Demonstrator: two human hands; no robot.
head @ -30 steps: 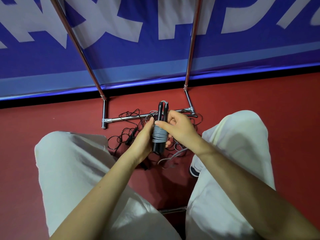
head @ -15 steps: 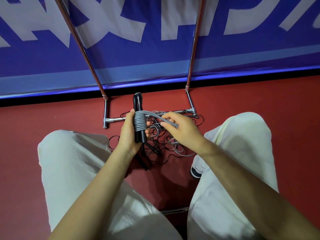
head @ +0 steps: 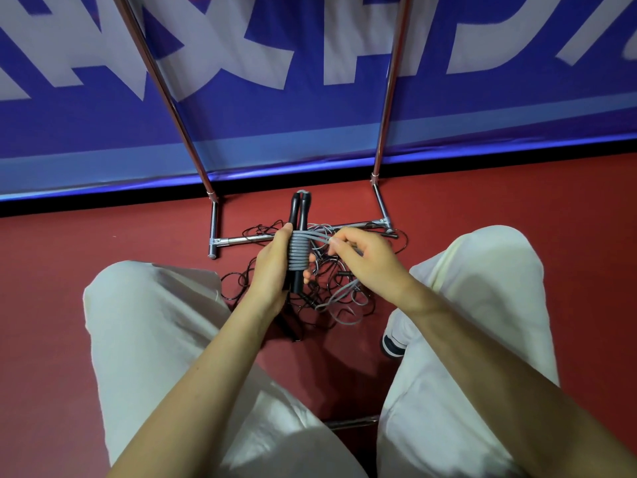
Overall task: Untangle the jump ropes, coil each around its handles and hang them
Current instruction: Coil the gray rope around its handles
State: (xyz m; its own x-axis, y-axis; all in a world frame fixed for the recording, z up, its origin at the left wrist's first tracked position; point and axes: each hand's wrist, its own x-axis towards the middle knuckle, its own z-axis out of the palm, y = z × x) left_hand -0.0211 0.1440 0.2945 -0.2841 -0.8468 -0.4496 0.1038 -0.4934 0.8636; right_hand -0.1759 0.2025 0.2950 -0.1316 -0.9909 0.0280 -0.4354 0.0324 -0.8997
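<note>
Fingers of the left hand point(head: 272, 270) curl round two black plastic jump-rope handles point(head: 298, 215) held upright together, grey rubber cord point(head: 299, 251) coiled tightly about their middle. Just right of it, the right hand point(head: 370, 262) pinches the cord's loose strand. Below both hands, tangled thin black ropes point(head: 324, 291) lie on the red floor point(head: 103, 243) against a chrome metal rack base point(head: 248, 239).

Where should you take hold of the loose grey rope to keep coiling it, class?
Pinch the grey rope on the free strand just right of the coil, coming from the right. The left hand already grips the upright black handles, and the right hand pinches there, so that side looks open.
</note>
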